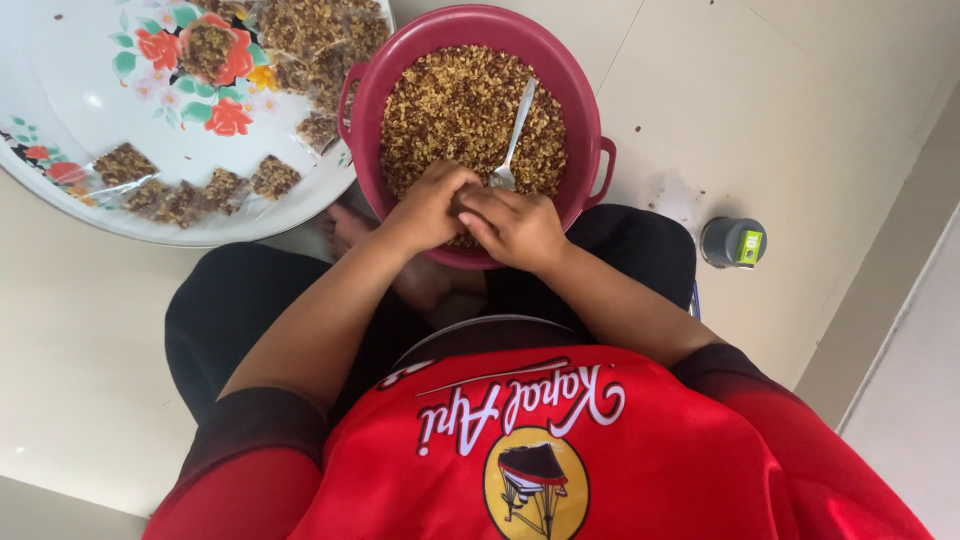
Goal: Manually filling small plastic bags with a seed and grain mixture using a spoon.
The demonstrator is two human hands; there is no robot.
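My shirt [560, 450]: red jersey, short sleeves darkening to black at the cuffs, white script lettering across the chest, round yellow emblem below at 6 o'clock. My trousers [235, 300]: plain black. Forearms bare.

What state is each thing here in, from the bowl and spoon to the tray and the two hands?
Red bowl: nearly full of brown crumbly mix.
Spoon: resting in the mix, handle pointing away.
Flowered tray: holds small clear filled packets.
Left hand: closed, touching the right hand over the bowl's near edge.
Right hand: closed likewise.
Small grey roll: lying on the floor.
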